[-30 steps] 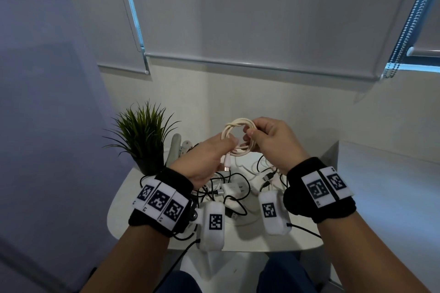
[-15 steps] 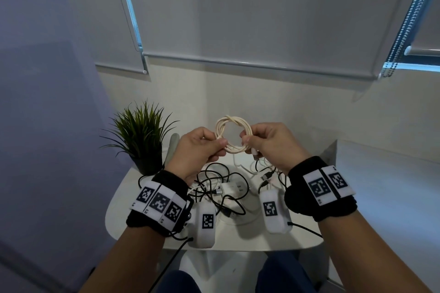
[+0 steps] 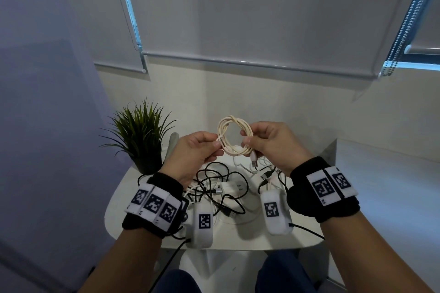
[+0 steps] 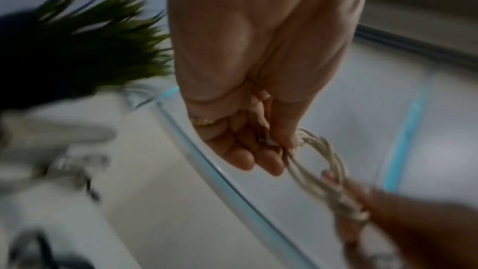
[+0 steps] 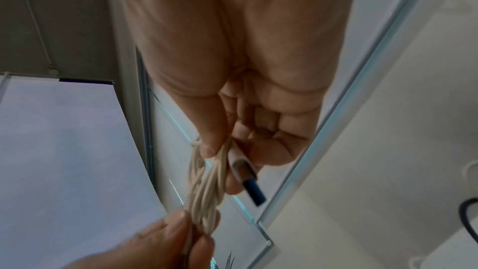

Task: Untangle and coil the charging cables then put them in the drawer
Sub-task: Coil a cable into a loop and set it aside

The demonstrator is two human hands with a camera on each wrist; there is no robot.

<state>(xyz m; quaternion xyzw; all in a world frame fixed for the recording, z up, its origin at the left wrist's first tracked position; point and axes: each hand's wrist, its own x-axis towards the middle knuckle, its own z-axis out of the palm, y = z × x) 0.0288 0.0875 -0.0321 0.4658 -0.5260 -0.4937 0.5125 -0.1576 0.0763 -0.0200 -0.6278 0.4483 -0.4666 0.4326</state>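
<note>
Cream cable coil (image 3: 234,137) held in the air at frame centre, above the table (image 3: 123,200); not yet secured.
Risk, as a judgement: the springy loops could fan open or the hanging USB plug (image 3: 254,160) could snag the black cable tangle (image 3: 215,185) below if either pinch slackens. Left hand (image 3: 194,153) fingers clamped on the coil's left side, right hand (image 3: 270,143) fingers clamped on its right; both wrists raised, knuckles toward the camera. No drawer in view.
</note>
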